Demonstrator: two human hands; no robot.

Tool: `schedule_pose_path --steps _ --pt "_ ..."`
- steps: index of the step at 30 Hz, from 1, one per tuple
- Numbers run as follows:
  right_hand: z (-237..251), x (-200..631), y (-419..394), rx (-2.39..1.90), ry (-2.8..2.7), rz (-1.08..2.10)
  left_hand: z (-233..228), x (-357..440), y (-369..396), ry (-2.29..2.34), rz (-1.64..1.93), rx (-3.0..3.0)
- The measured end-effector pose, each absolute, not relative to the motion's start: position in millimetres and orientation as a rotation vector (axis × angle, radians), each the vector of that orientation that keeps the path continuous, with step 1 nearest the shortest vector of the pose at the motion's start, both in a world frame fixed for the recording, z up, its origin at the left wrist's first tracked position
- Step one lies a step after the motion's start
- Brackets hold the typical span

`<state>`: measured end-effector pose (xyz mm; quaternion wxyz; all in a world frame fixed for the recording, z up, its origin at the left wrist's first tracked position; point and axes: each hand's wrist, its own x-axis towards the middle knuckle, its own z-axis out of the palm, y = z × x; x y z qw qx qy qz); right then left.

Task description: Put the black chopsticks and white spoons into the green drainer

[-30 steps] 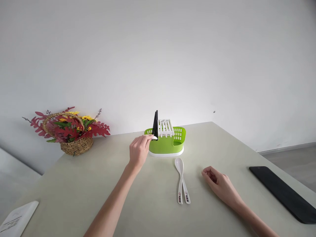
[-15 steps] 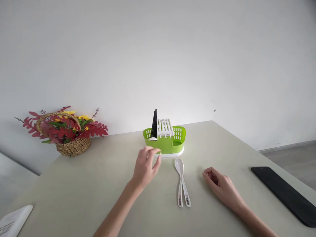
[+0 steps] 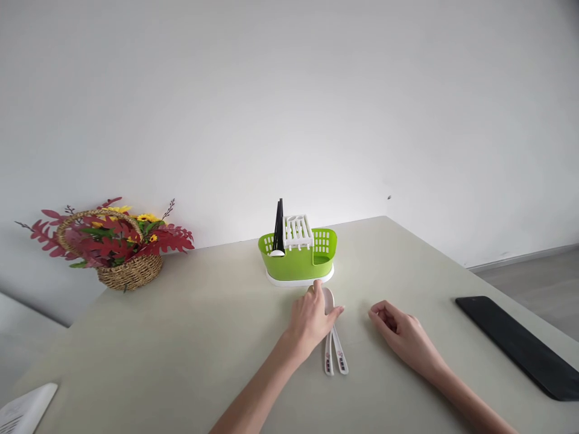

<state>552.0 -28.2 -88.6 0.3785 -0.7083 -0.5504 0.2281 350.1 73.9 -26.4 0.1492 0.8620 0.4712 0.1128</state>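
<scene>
Left hand is lying over the bowls of two white spoons on the desk, fingers closing on them, just before the green cutlery holder. Right hand is resting loosely curled, grasping nothing. Red handle markings are unreadable.

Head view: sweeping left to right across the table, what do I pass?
Paper sheet → flower basket → green cutlery holder → left hand on the white spoons → right hand → black flat object.
</scene>
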Motion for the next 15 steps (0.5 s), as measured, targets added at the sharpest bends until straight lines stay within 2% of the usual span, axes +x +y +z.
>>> schedule_pose_path --steps 6,15 --pt "-86 552 -28 -1.798 -1.408 0.55 -28 352 71 1.401 0.271 2.49" --pt "-86 551 -29 -1.808 -1.397 0.586 -39 339 75 1.354 0.382 2.399"
